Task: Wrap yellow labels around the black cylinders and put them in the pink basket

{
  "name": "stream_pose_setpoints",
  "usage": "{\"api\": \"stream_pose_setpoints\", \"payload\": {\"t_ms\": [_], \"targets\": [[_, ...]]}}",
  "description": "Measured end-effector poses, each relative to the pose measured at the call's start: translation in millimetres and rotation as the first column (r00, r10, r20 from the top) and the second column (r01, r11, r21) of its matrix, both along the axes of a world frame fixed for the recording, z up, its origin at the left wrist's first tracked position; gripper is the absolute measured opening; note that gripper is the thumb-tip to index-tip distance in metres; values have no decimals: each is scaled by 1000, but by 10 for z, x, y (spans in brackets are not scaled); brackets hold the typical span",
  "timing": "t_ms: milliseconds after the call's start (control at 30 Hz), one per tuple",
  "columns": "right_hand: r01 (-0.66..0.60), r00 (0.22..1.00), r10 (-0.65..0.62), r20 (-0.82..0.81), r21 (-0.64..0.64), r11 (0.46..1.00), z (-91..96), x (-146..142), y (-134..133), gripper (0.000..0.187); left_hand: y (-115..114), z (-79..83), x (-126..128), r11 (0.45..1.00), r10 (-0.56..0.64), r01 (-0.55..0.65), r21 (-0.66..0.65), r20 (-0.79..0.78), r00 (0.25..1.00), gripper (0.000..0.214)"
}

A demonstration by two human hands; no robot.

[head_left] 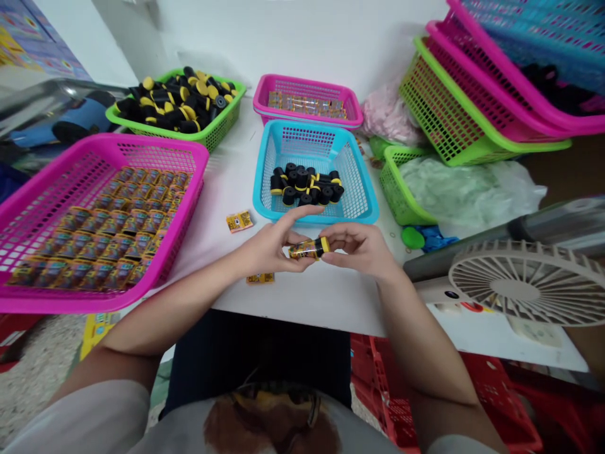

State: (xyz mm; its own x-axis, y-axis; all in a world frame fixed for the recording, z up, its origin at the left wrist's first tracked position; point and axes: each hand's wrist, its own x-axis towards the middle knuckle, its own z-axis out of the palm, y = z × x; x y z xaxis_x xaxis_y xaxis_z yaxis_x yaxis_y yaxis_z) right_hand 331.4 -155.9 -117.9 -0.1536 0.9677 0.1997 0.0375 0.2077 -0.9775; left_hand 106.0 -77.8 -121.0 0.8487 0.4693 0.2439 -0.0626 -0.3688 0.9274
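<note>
My left hand point(278, 247) is closed round a small tube with a yellow-and-black printed label point(301, 250), its index finger stretched out. The fingers of my right hand point(357, 247) close on the tube's other end, at the black and yellow cap point(323, 246). The tube lies nearly level above the table's front part. Just beyond my hands stands a blue basket point(363, 189) with several black and yellow caps point(307, 180) in it. Beside my left hand lies a small yellow printed packet point(239, 221), and another yellow packet point(260, 278) is partly under my wrist.
A pink basket point(201, 164) at left holds rows of labelled tubes point(113, 224). Behind it, a green basket point(222, 129) is heaped with black and yellow caps. At the back stands another pink basket point(265, 94). Stacked baskets point(444, 107) and a fan point(515, 287) are at right.
</note>
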Motion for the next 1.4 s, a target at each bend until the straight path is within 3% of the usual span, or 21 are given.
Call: {"api": "stream_pose_setpoints", "payload": {"t_ms": [167, 300, 367, 467, 700, 833, 933, 1000, 1133, 1233, 1333, 1400], "targets": [[-13, 998, 11, 70, 32, 999, -17, -39, 7, 29, -20, -5, -24, 998, -49, 51, 28, -53, 997, 88], [91, 974, -135, 180, 232, 968, -67, -89, 41, 32, 5, -12, -8, 1000, 2, -2, -28, -22, 1000, 90], [189, 924, -299, 236, 398, 898, -81, -136, 33, 27, 39, -12, 16, 993, 54, -50, -105, 30, 998, 95], [266, 796, -533, 287, 624, 734, -100, -247, -22, 27, 100, -25, 54, 971, 95, -71, -228, 95, 991, 107], [39, 702, -602, 381, 823, 566, -213, -459, -54, 84, 143, -63, 104, 862, 163, -10, -506, 259, 952, 114], [56, 676, -665, 318, 877, 476, -258, -547, -62, 90, 42, -2, 110, 791, 84, 99, -603, 268, 960, 93], [34, 690, -651, 316, 884, 466, -269, -608, -94, 88, -77, 45, 127, 741, -61, 139, -657, 140, 988, 68], [38, 691, -644, 328, 873, 486, -271, -628, -103, 85, -141, 57, 147, 725, -81, 107, -680, 69, 994, 58], [75, 717, -614, 330, 839, 538, -269, -628, -89, 71, -178, 48, 157, 707, -12, 89, -702, 114, 993, 63], [56, 760, -561, 328, 827, 559, -277, -623, -82, 66, -164, 42, 120, 704, -83, 173, -688, 163, 983, 68], [16, 780, -550, 298, 869, 494, -306, -593, -75, 66, -153, 35, 91, 730, -178, 249, -637, 175, 968, 71], [-44, 750, -577, 323, 895, 444, -335, -549, -63, 63, -150, 14, 98, 794, -171, 226, -564, 150, 974, 75]]}}
